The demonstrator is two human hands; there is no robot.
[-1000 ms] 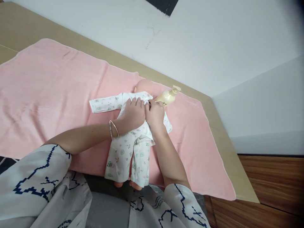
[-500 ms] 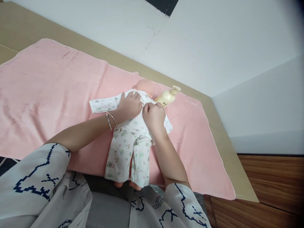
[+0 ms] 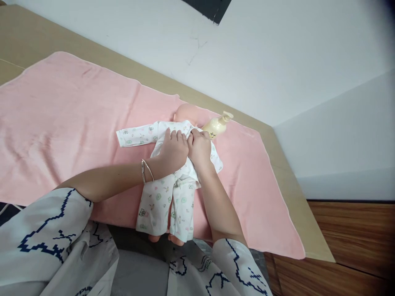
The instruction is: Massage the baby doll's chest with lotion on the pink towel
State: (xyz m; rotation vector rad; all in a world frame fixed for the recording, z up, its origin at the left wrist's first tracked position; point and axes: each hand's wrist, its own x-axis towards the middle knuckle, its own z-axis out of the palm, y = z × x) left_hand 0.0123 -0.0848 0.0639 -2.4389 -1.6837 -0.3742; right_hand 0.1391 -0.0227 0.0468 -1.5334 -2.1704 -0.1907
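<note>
A baby doll lies on a pink towel, dressed in a white printed romper with one sleeve stretched out to the left. Its bare feet stick out at the near edge. My left hand, a silver bangle on its wrist, rests on the doll's chest with fingers curled onto the cloth. My right hand is beside it, touching it, fingers pinched on the romper's front near the collar. Both hands hide the garment's front opening.
A cream pump bottle lies on the towel just right of the doll's head. The towel covers a tan tabletop set against a white wall. Wooden floor shows at the lower right. My patterned sleeves fill the bottom.
My left hand slid from the doll's left shoulder back toward the chest centre, meeting my right hand again. The right hand stayed pinched on the romper front.
</note>
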